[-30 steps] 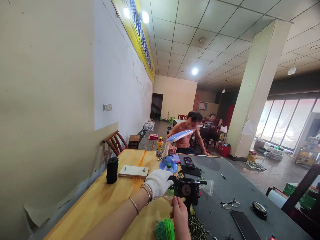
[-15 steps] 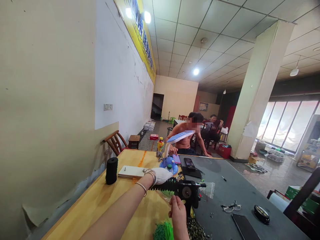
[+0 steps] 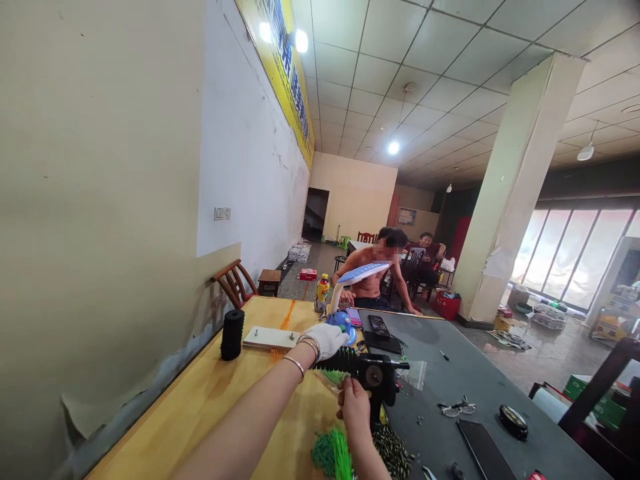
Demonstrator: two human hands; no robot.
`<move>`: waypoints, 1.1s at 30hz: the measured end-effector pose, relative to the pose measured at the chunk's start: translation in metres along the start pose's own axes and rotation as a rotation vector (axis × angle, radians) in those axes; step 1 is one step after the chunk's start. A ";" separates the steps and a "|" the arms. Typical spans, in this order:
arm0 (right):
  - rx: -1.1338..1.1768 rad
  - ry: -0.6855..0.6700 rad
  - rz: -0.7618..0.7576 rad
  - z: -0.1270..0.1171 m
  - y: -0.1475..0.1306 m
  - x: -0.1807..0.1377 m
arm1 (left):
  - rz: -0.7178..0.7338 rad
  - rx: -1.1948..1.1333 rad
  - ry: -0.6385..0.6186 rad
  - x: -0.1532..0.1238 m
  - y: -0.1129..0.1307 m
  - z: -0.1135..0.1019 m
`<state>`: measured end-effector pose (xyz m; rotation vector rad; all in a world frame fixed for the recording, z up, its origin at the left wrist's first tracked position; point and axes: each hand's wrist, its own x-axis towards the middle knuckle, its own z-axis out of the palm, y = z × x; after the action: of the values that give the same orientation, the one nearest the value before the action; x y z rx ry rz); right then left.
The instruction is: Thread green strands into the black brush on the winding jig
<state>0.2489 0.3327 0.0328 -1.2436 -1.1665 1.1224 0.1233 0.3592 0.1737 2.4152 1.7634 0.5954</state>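
Head view: left hand [image 3: 326, 339] in a white glove, bracelets at the wrist, fingers curled around the near end of a black bristly strip [image 3: 336, 361] that runs rightward into a small black machine [image 3: 375, 377]. Strip sits under the gloved palm, its spiky top poking out below the fingers, far end touching the machine's body. Machine stands at the seam where the wooden table [image 3: 210, 400] meets the grey mat [image 3: 480, 387], round disc facing the camera. Right hand [image 3: 354, 412] bare, raised just below the machine, fingertips pinched together near the disc; what they pinch is too small to tell, maybe a thin green strand. Green strands [image 3: 334, 455] lie in a bundle on the table beside the right wrist, dark small parts [image 3: 393, 453] heaped next to them. Black cylinder [image 3: 233, 335] upright at left, white board [image 3: 270, 339] flat beside it. Blue desk lamp [image 3: 350, 300] behind the left hand. Phones, glasses [image 3: 456, 408] on the mat. Another person sits shirtless at the far end of the table.
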 end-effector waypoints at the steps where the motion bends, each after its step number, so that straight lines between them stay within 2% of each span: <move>1: -0.020 -0.023 0.013 -0.003 0.001 -0.005 | -0.025 -0.012 0.032 -0.004 0.001 -0.004; 3: -0.060 -0.064 0.038 -0.013 0.004 -0.017 | -0.066 -0.046 0.125 -0.013 0.000 -0.017; 5: -0.136 -0.100 -0.002 -0.030 0.005 -0.027 | -0.101 -0.093 0.233 -0.026 -0.007 -0.033; 6: -0.193 -0.111 -0.059 -0.040 0.003 -0.031 | -0.121 -0.119 0.284 -0.033 -0.012 -0.041; 8: -0.424 -0.083 -0.298 -0.060 -0.009 -0.036 | -0.180 -0.166 0.369 -0.051 -0.027 -0.052; 11: -0.608 0.026 -0.542 -0.072 -0.044 -0.036 | -0.320 -0.221 0.436 -0.078 -0.050 -0.049; 13: -0.679 0.014 -0.743 -0.063 -0.072 -0.034 | -0.401 -0.266 0.436 -0.092 -0.062 -0.033; 15: -0.783 -0.068 -0.906 -0.043 -0.095 -0.032 | -0.439 -0.332 0.399 -0.100 -0.070 -0.011; 17: -0.903 -0.173 -0.980 -0.016 -0.109 -0.028 | -0.420 -0.403 0.378 -0.101 -0.074 0.012; 20: -1.088 -0.298 -0.973 0.020 -0.112 -0.018 | -0.358 -0.487 0.395 -0.097 -0.077 0.041; 23: -1.203 -0.383 -0.961 0.041 -0.104 -0.005 | -0.277 -0.548 0.431 -0.093 -0.082 0.059; 28: -1.236 -0.407 -0.961 0.050 -0.090 0.009 | -0.178 -0.581 0.479 -0.090 -0.092 0.078; 33: -1.233 -0.384 -0.958 0.051 -0.084 0.010 | -0.173 -0.521 0.483 -0.083 -0.100 0.087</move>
<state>0.1976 0.3455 0.1163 -1.0089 -2.5512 -0.2211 0.0440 0.3280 0.0427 1.8419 1.6543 1.4928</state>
